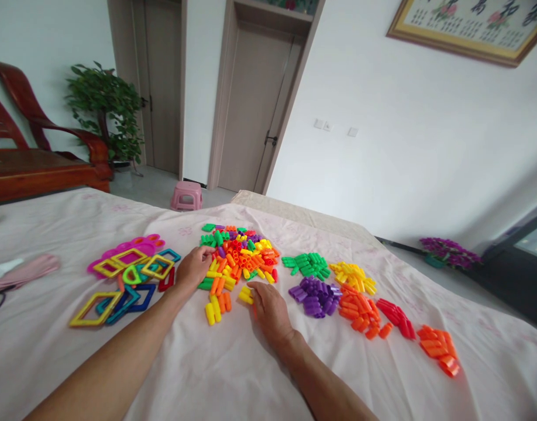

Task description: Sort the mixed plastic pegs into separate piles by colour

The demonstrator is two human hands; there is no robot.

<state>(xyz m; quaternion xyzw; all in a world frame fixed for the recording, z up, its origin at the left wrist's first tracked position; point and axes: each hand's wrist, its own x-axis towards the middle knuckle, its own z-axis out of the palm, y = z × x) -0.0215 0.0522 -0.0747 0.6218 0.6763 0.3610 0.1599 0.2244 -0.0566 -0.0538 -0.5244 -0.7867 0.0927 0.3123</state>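
Pale cloth point(198, 374) spreads under all the pieces; the mixed heap point(242, 257) of coloured plastic tubes serves as reference. A wooden chair point(44, 169) stands beyond the heap, well off to its left. Right hand point(272, 313) is at the near side of the heap, fingers bent, tips touching yellow tubes point(245, 296); cannot tell whether these are pinched. Left hand point(193, 269) is at the left edge of the heap, fingers curled against it; contents of the grip hidden, cannot tell if closed on a piece. Flat geometric frames point(88, 323) overlap one another left of the heap. Right of the heap lie single-colour groups: orange pile point(360, 310), purple pile point(315, 296), green pile point(307, 265), yellow pile point(353, 276), with the outer orange group point(439, 348) farthest from the heap and the red group point(396, 317) between the two orange ones. Smallest: yellow pair point(213, 311) and orange pair point(224, 302), side by side just nearer than the heap.
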